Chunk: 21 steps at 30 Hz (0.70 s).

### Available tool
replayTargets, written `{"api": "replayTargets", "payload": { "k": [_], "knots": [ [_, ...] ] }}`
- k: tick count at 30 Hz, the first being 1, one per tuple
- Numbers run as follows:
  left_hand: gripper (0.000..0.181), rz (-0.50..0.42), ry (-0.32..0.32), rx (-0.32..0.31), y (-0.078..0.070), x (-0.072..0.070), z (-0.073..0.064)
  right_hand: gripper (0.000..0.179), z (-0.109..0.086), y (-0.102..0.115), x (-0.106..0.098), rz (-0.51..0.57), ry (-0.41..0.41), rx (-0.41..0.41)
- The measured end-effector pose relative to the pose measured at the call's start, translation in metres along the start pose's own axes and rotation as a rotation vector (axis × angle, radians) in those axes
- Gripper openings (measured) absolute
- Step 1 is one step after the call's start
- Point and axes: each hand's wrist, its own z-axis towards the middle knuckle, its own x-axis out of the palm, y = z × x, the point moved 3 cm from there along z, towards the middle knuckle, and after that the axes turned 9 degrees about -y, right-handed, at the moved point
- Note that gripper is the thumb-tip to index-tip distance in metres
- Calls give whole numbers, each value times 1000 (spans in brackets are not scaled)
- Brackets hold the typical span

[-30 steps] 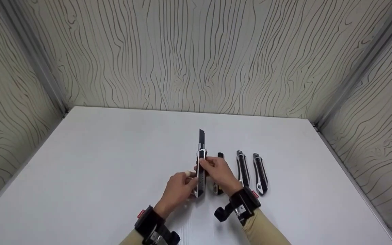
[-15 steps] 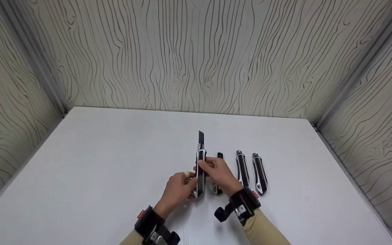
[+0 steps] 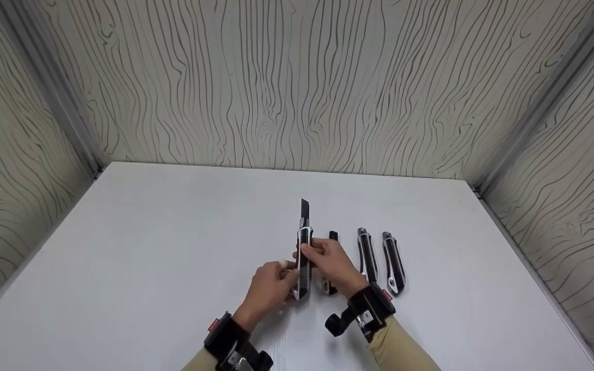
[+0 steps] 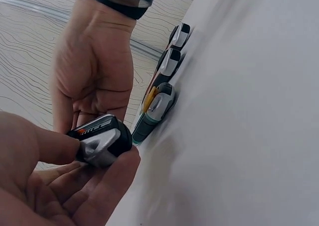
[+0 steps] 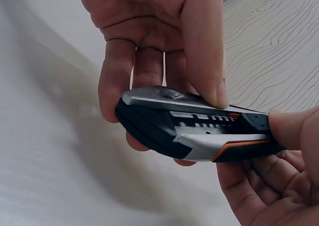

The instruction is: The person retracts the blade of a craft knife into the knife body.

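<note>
In the head view a black and silver utility knife (image 3: 303, 281) points away from me, its dark blade (image 3: 304, 208) extended from the tip. My left hand (image 3: 267, 288) grips the rear of the handle between thumb and fingers. Further up, my right hand (image 3: 335, 262) holds the knife from the right, with the thumb on the slider in its channel. The right wrist view shows the slotted rail and orange trim of the handle (image 5: 199, 149). Behind the right hand lies a second utility knife (image 3: 330, 286) with a yellow part, partly covered.
Two more black and silver utility knives, one nearer (image 3: 367, 252) and one farther right (image 3: 394, 262), lie side by side on the white table (image 3: 147, 247). Wood-grain patterned panels (image 3: 276, 87) close off the back and both sides.
The blade's tip has drawn back slightly toward the handle. My right thumb has slid a little toward me along the knife. The left hand stays in place.
</note>
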Motion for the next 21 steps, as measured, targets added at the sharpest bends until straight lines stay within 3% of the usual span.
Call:
{"api": "replayTargets", "payload": {
  "k": [16,21],
  "knots": [
    [29,-40,6,-20,2,1,1,38,0,0,1,14,3,3],
    [29,-29,1,-15,2,0,1,33,0,-1,2,16,16,-29]
  ]
}}
